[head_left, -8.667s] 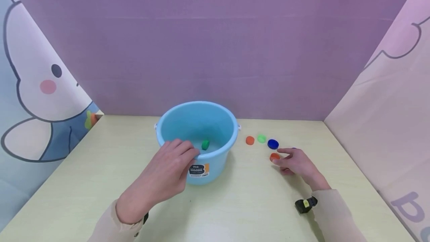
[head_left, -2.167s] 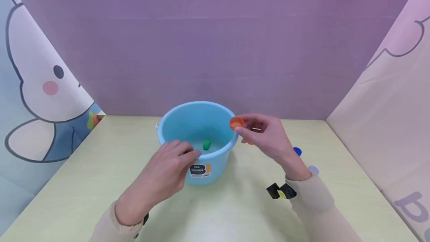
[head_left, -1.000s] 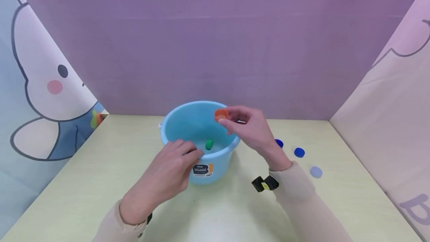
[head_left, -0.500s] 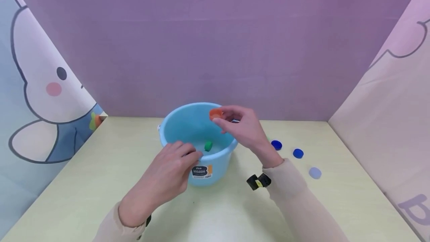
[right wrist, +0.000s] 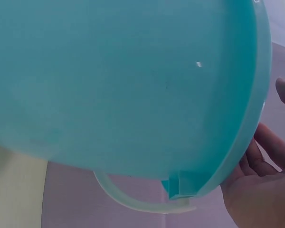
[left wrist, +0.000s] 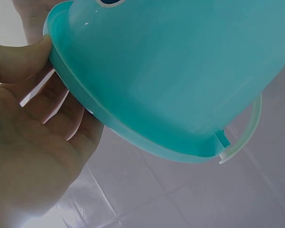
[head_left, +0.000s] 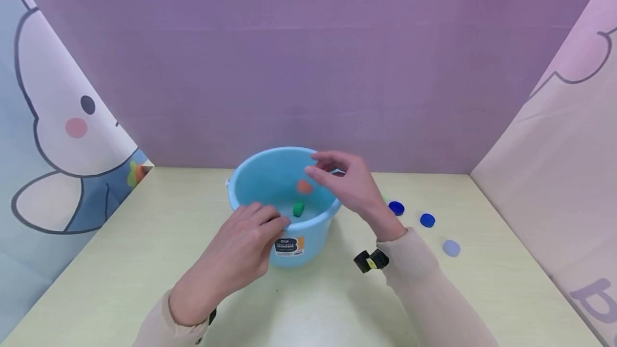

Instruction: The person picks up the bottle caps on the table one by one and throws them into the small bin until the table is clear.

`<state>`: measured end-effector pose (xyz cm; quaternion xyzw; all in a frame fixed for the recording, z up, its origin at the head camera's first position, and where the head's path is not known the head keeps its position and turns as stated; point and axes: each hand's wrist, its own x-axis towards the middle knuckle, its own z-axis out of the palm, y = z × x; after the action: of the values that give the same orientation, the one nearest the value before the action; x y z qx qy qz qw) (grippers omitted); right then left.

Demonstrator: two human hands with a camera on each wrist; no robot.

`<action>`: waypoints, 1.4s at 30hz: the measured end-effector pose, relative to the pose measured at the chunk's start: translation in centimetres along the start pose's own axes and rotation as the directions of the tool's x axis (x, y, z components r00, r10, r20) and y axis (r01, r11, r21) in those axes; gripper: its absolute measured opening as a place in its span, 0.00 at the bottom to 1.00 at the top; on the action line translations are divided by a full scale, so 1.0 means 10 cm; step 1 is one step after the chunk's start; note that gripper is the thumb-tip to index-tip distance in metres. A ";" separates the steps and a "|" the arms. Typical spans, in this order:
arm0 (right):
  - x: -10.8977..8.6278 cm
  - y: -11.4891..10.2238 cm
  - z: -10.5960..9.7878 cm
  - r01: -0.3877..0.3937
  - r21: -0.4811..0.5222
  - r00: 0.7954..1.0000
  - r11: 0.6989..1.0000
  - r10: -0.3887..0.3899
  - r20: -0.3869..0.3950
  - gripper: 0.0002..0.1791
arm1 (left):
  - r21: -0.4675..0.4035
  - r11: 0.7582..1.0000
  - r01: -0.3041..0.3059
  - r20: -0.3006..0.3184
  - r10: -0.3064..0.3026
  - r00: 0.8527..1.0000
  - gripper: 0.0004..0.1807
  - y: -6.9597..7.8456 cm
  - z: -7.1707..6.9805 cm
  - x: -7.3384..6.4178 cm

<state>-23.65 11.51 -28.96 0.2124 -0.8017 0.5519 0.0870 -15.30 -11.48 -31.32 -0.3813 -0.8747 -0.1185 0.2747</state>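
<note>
A light blue bucket [head_left: 315,240] stands on the table, and my left hand [head_left: 238,245] holds its near rim. In the left wrist view the thumb lies on the outside of the rim, with the fingers over the other side. Above the right part of the opening is my right hand [head_left: 349,181], thumb and forefinger parted with nothing between them. A blurred orange bottle cap [head_left: 305,186] is in mid-air below those fingertips, inside the bucket. One green cap [head_left: 298,209] lies on the bucket's bottom. The right wrist view has the right hand's fingers beside the rim.
Right of the bucket lie two dark blue caps [head_left: 397,208] and a pale blue cap [head_left: 451,248]. A sliver of a light green cap [head_left: 384,198] shows behind the right forearm. A purple backdrop [head_left: 308,68] rises behind the table [head_left: 183,197].
Since 8.7 s ago my right hand picked up an orange cap from the table and carried it left over the bucket. Within the last half second it let the cap go. The left hand stayed put.
</note>
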 end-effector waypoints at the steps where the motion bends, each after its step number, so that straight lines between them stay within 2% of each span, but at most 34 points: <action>1: 0.00 0.00 -0.01 0.003 -0.009 1.000 1.000 -0.003 -0.003 0.22 | 0.000 1.000 -0.003 -0.002 0.003 1.000 0.15 0.00 0.00 0.00; 15: -0.07 0.01 -0.05 0.045 -0.040 0.999 0.998 -0.044 0.004 0.21 | 0.002 1.000 -0.012 -0.006 0.012 1.000 0.14 0.00 0.00 0.00; 20: -0.12 0.01 -0.06 0.032 -0.094 0.999 0.995 -0.030 0.023 0.23 | 0.011 1.000 -0.011 -0.011 0.011 1.000 0.14 0.00 -0.01 -0.02; 24: -0.16 -0.01 -0.10 0.052 -0.158 0.998 0.986 -0.048 0.027 0.25 | 0.005 1.000 -0.011 -0.011 0.011 1.000 0.14 0.01 -0.01 -0.01; 28: -0.18 0.01 -0.15 0.104 -0.234 0.994 0.967 -0.093 0.059 0.28 | 0.002 1.000 -0.007 -0.009 0.007 1.000 0.14 0.00 -0.01 -0.01; 32: -0.21 0.02 -0.19 0.129 -0.309 0.990 0.942 -0.102 0.102 0.33 | 0.005 1.000 -0.004 -0.005 0.004 1.000 0.14 0.01 -0.01 -0.01; 38: -0.26 0.02 -0.27 0.130 -0.420 0.974 0.898 -0.036 0.225 0.42 | 0.010 1.000 -0.006 -0.004 0.006 1.000 0.15 0.01 -0.01 -0.01; 42: -0.29 0.01 -0.31 0.141 -0.480 0.963 0.866 -0.007 0.270 0.46 | 0.011 1.000 -0.014 -0.013 0.014 1.000 0.14 0.01 -0.02 -0.01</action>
<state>-21.37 15.09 -29.02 0.2841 -0.9117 0.2918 0.0541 -15.09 -11.54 -31.23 -0.3852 -0.8708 -0.1141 0.2832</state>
